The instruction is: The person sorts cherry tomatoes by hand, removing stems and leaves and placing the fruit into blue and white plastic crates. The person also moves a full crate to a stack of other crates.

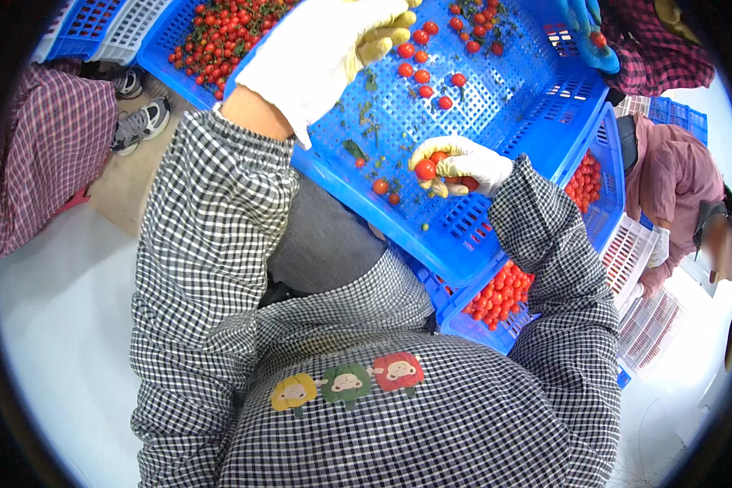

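My left hand (pixel 348 52), in a white glove with yellowish fingers, reaches over a blue plastic crate (pixel 335 183). Its fingers are bent, and the palm side is hidden. Red cherry tomatoes (pixel 405 50) lie just beside those fingertips on the perforated crate floor. My right hand (pixel 460 166), gloved the same way, is closed around several cherry tomatoes (pixel 426 169) above the near right part of this crate. Below and left of it, loose tomatoes (pixel 380 186) rest among bits of green stem and leaf. More tomatoes with stems (pixel 479 30) lie towards the crate's far side.
A heap of cherry tomatoes (pixel 219 43) fills the upper left area. Lower crates at the right hold stemless tomatoes (pixel 500 296). A co-worker's blue-gloved hand (pixel 595 46) holds a tomato at the crate's far right. Another person (pixel 677 177) bends over a white crate (pixel 628 253); someone's shoes (pixel 140 125) show left.
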The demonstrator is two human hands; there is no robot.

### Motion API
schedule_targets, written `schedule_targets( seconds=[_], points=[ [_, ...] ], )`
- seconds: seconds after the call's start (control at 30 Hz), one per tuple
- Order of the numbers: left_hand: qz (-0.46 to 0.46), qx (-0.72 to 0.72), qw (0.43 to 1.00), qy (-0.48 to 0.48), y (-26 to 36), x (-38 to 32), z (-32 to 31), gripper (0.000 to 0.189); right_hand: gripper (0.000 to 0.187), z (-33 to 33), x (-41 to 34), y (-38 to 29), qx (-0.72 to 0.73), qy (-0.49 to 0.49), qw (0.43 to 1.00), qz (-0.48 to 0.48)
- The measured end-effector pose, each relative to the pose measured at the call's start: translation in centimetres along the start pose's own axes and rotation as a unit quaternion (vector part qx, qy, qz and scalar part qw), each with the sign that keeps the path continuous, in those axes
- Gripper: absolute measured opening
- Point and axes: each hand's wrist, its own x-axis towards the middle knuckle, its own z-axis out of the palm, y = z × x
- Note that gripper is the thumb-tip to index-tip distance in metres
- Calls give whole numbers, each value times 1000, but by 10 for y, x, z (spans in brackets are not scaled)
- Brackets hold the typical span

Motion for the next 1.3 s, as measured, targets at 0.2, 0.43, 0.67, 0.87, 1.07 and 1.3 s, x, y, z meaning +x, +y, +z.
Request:
schedule_targets(
  seconds=[0.2, 0.43, 0.67, 0.87, 1.07, 1.3],
  points=[
    [15, 9, 1000, -18, -3, 5, -2, 29, 50, 18, 6, -18, 76, -104, 981, -145],
    [14, 14, 1000, 1, 3, 2, -1, 30, 57, 37, 8, -30, 116, -149, 974, -125],
    [10, 15, 1000, 15, -3, 3, -13, 33, 62, 44, -63, -39, -76, -67, 994, -31],
    [-42, -73, 996, 25, 9, -1, 6, 20, 32, 60, -179, -21, -307, -96, 946, 34],
    [-39, -75, 996, 40, 7, -1, -3, 20, 23, 65, -90, -25, -532, 79, 830, -146],
    [-51, -106, 993, 18, 8, 5, -8, 19, 16, 41, 56, 41, -774, 105, 595, -192]
  ],
)
